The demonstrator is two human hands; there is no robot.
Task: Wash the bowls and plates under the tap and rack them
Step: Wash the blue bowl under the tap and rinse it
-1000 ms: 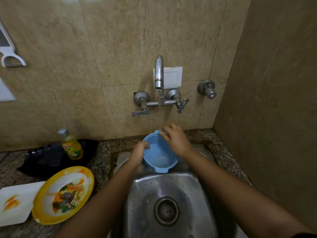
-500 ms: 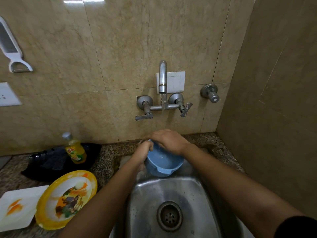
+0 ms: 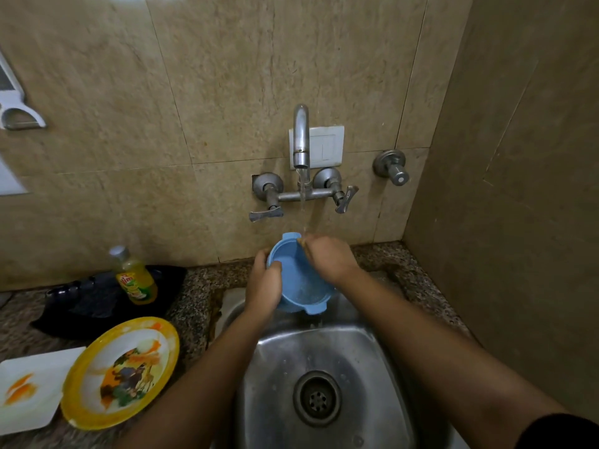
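A small blue bowl with two flat lugs is held tilted over the back of the steel sink, under water running from the wall tap. My left hand grips its left rim, thumb inside. My right hand lies on the far right rim, fingers curled at the edge where the stream lands. A dirty yellow plate and a stained white square plate lie on the counter at the left.
A bottle of yellow dish soap stands on a black tray behind the plates. The sink drain is uncovered. Tiled walls close in behind and on the right. No rack is in view.
The bowl has tipped back so its inside faces me again. My right hand has shifted from over its top to the far right rim. The view has moved slightly.
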